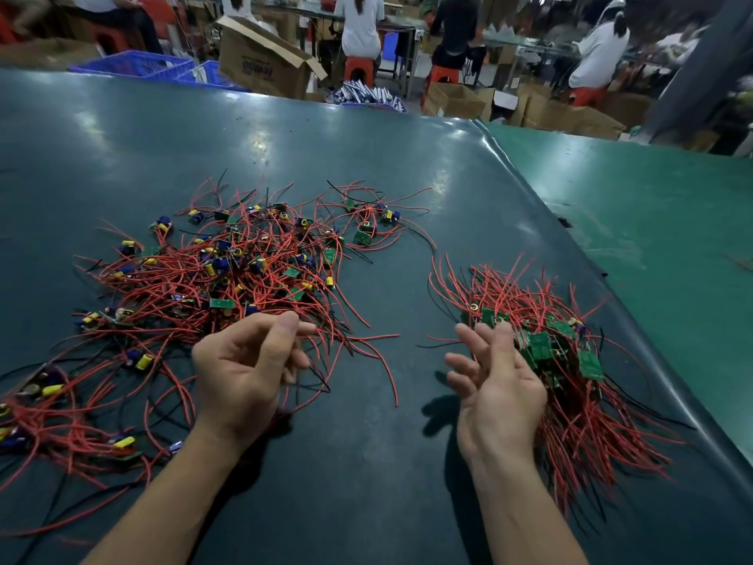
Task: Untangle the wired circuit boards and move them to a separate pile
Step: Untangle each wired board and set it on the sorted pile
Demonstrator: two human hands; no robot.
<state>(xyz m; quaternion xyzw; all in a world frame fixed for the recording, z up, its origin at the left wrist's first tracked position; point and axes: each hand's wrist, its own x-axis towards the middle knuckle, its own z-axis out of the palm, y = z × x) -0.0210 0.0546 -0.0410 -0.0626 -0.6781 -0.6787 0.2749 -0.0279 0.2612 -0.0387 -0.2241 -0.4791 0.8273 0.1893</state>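
Tangled heap: the unsorted wired circuit boards point(228, 271) sprawl over the left half of the dark desk point(366, 157), red and black leads crossing every way, which I take as the reason each board has to be teased free, not lifted straight out.

Sorted pile: the separate pile point(562, 360) sits on the right, well apart from the heap, its boards bunched together and leads fanning outward (I read that as tidy on purpose, so nothing knots again).

Left hand: my left hand point(248, 360) hovers at the near edge of the heap, fingers curled and thumb meeting fingertip in a pinching grip. Thin leads run past those fingers, but I cannot tell whether one is truly caught.

Right hand: my right hand point(497, 385) is beside the sorted pile, palm turned up, fingers spread and relaxed, grip released, holding nothing.

Stage: I judge a good share remains in the heap.

Risk: pulling one lead hard could drag neighbouring boards along.
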